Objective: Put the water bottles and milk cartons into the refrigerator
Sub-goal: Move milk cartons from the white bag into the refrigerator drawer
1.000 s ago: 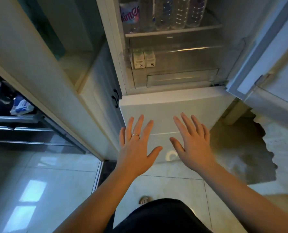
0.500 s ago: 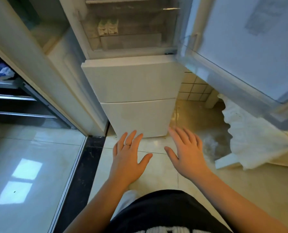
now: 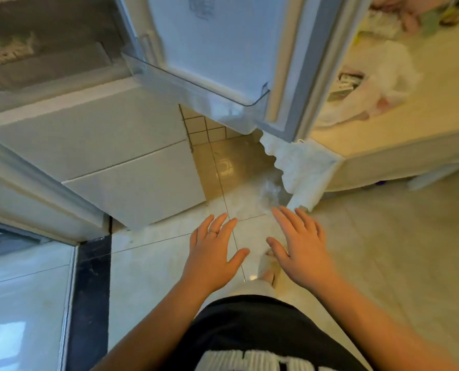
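Shifted since a second ago: view swung down and right; refrigerator (image 3: 89,145) now sits upper left, and both hands hang over floor rather than in front of its drawers.

Surface: pale glossy floor tiles (image 3: 383,250), a black threshold strip (image 3: 89,290) at left, small square wall tiles behind. Refrigerator door (image 3: 223,49) stands open at top centre with a clear door shelf (image 3: 196,84). Milk cartons (image 3: 13,50), blurred, stand in the open upper compartment. White draped cloth (image 3: 303,167) hangs at right. Left hand (image 3: 212,259), ring (image 3: 213,231) on one finger, and right hand (image 3: 302,250) are both palm-down, fingers straight and spread, holding nothing, side by side and apart.
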The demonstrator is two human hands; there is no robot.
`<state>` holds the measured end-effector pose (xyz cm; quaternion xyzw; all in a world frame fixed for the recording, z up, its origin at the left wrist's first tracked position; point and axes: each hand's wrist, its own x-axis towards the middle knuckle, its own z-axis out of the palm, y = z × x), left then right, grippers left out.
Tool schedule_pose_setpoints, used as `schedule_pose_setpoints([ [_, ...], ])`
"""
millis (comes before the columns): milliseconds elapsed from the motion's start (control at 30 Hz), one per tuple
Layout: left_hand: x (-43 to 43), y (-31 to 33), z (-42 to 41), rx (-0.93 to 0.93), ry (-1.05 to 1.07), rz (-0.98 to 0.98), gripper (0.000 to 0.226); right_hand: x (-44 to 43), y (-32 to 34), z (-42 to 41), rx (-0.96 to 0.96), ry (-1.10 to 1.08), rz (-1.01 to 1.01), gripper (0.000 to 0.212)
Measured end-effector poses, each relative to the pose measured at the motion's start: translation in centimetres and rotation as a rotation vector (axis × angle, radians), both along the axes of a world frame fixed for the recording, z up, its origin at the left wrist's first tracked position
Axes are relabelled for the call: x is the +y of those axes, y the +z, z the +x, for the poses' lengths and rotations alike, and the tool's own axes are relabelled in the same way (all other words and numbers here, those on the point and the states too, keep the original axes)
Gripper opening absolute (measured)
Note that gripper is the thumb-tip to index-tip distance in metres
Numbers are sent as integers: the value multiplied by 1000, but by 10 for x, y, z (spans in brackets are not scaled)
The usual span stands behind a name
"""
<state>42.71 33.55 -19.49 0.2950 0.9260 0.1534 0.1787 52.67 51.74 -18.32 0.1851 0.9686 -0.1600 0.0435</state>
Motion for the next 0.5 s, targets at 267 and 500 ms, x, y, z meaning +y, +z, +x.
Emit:
schedule_pose_setpoints([
  [267, 147, -15, 7, 6, -250, 9, 69, 126, -12, 39, -65, -147, 42, 66],
  [500, 283, -29, 12, -29, -326, -23, 70, 261, -10, 52, -160, -158, 53, 66],
])
